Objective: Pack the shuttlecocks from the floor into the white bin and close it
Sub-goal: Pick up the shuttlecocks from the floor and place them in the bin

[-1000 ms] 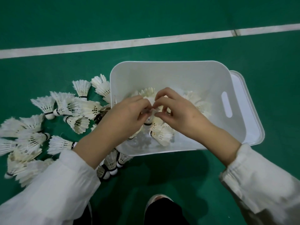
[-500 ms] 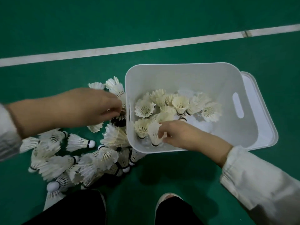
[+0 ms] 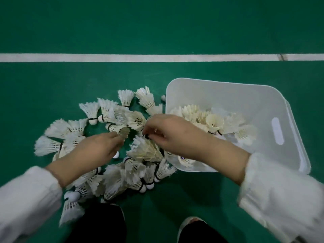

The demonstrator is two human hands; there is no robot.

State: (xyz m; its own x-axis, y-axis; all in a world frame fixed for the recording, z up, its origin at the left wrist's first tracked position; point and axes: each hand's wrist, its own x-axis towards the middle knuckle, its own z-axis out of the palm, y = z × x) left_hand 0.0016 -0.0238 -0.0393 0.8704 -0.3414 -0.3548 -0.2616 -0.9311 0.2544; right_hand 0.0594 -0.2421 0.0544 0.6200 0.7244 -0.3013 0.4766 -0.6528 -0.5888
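Green floor (image 3: 157, 32) with a white line (image 3: 140, 57), white bin (image 3: 228, 92), cream-white shuttlecocks (image 3: 145, 151) with black bands, white sleeves (image 3: 280, 190)

My right hand (image 3: 177, 135) and forearm cover the near left corner of the white plastic bin (image 3: 228, 88) and some of the feathered white shuttlecocks (image 3: 145, 151) beneath, and its curled fingertips hide whether they pinch one. My left hand (image 3: 98, 148) likewise hides its own fingertips at a blurred cream shuttlecock skirt (image 3: 124, 133). Both loose white sleeves (image 3: 280, 190) are smeared and cut off at the lower edge.
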